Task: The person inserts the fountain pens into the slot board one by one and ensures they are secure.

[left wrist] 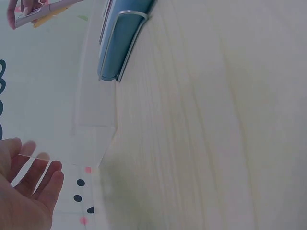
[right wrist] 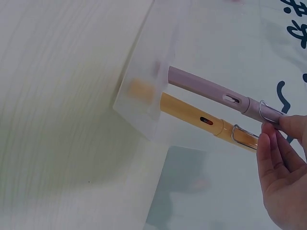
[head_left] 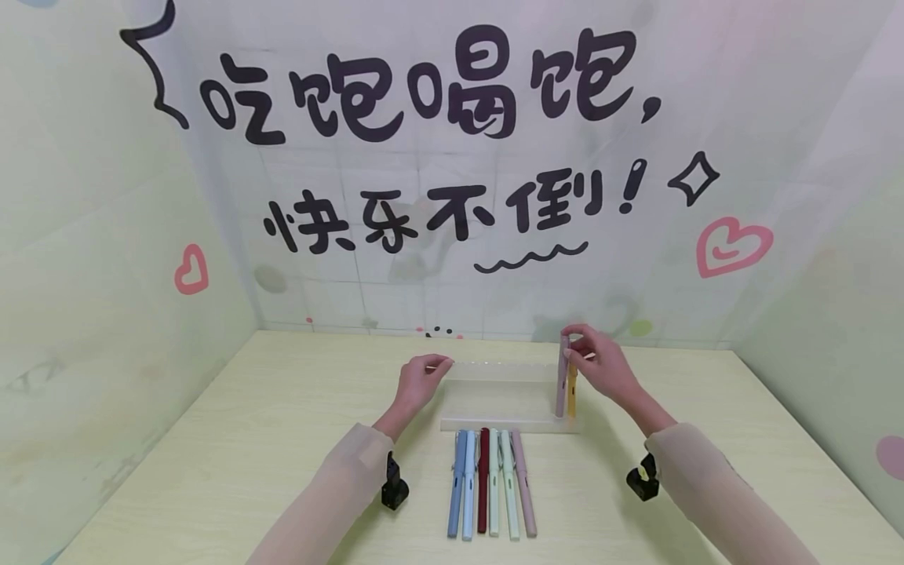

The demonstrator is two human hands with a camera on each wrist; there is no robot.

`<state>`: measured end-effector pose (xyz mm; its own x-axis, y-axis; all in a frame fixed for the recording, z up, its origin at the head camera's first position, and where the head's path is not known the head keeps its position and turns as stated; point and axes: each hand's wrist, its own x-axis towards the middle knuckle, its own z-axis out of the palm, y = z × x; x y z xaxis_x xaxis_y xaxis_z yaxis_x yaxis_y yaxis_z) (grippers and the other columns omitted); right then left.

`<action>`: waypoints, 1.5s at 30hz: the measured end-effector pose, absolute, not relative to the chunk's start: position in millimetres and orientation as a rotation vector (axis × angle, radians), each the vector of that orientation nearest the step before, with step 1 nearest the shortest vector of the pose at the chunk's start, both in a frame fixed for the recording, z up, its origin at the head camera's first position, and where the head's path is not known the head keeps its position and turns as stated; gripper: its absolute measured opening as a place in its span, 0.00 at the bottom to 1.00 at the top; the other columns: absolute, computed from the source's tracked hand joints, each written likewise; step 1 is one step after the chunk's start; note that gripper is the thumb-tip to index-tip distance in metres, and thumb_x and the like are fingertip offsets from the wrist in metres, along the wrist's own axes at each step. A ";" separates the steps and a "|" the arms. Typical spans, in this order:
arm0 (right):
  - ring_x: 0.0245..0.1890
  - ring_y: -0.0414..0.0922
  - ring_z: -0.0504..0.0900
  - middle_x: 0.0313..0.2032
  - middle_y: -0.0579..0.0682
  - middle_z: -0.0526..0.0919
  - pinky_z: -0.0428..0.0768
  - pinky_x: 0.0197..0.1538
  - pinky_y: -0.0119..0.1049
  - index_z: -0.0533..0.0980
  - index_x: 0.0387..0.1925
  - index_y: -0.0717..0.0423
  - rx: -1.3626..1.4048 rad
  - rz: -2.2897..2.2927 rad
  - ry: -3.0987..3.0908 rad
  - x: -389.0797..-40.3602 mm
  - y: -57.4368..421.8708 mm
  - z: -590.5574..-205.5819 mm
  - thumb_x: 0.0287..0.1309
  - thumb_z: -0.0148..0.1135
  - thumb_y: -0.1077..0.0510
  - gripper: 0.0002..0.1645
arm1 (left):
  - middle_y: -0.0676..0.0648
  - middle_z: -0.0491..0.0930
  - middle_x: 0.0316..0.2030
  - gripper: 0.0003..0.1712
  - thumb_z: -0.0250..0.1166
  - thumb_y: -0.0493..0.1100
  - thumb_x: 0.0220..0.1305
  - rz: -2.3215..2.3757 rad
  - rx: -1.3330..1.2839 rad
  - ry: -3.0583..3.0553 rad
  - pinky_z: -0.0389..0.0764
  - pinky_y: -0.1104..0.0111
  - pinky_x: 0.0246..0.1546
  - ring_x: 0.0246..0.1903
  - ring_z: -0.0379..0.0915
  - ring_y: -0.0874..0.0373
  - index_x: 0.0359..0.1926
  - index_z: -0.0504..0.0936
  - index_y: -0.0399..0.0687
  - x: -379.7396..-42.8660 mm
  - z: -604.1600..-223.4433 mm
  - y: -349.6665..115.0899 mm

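A clear plastic pen stand (head_left: 503, 396) stands upright on the table. At its upper left corner my left hand (head_left: 418, 380) pinches the thin edge of the back panel between thumb and fingers. My right hand (head_left: 600, 362) grips a mauve pen (right wrist: 206, 91) near the top of its cap, by the metal clip. The pen's lower end sits behind the stand's frosted front ledge (right wrist: 144, 96). Just to its right, a yellow-orange pen (right wrist: 189, 112) stands in the stand's right end, with my right fingertips close by its cap.
Several pens lie side by side in front of the stand: a blue one (head_left: 456, 482), a light blue one (head_left: 469, 486), a dark red one (head_left: 483, 480), pale green ones (head_left: 508, 485) and a mauve one (head_left: 524, 485). A printed cloth wall (head_left: 438, 298) rises behind the table (head_left: 233, 455).
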<state>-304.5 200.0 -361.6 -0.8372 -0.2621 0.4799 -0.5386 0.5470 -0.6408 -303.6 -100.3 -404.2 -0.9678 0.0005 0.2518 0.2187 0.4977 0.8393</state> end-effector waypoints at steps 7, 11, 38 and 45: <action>0.30 0.49 0.79 0.33 0.58 0.81 0.77 0.30 0.37 0.71 0.47 0.62 0.696 1.179 -2.516 -304.4 199.6 -362.1 0.57 0.56 0.70 0.15 | 0.41 0.81 0.40 0.16 0.57 0.44 0.64 -1.456 -0.196 -2.523 0.78 0.62 0.40 0.41 0.76 0.49 0.44 0.81 0.36 -304.5 -404.7 -101.0; 0.30 0.49 0.79 0.33 0.58 0.81 0.77 0.30 0.37 0.71 0.48 0.62 0.694 1.183 -2.536 -304.3 198.4 -363.1 0.57 0.56 0.69 0.15 | 0.41 0.81 0.40 0.17 0.57 0.46 0.64 -1.473 -0.219 -2.502 0.78 0.61 0.40 0.41 0.77 0.49 0.43 0.81 0.36 -304.0 -405.1 -102.2; 0.21 0.43 0.69 0.21 0.47 0.70 0.69 0.24 0.35 0.75 0.48 0.66 0.672 0.818 -2.503 -309.7 196.4 -369.0 0.47 0.64 0.70 0.22 | 0.40 0.81 0.40 0.15 0.58 0.43 0.64 -1.460 -0.205 -2.509 0.78 0.61 0.39 0.40 0.77 0.49 0.43 0.81 0.36 -301.2 -402.1 -100.7; 0.21 0.42 0.66 0.20 0.45 0.69 0.65 0.23 0.34 0.75 0.48 0.65 0.664 0.776 -2.523 -312.5 197.8 -370.2 0.47 0.64 0.68 0.22 | 0.41 0.81 0.39 0.15 0.58 0.43 0.64 -1.439 -0.207 -2.515 0.78 0.62 0.39 0.40 0.77 0.49 0.43 0.81 0.36 -301.7 -402.2 -100.4</action>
<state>-312.5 197.8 -370.2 -0.7993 -0.3165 0.5109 -0.5489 0.7307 -0.4059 -301.7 -100.4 -402.2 -0.9621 0.0052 0.2728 0.2378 0.5059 0.8292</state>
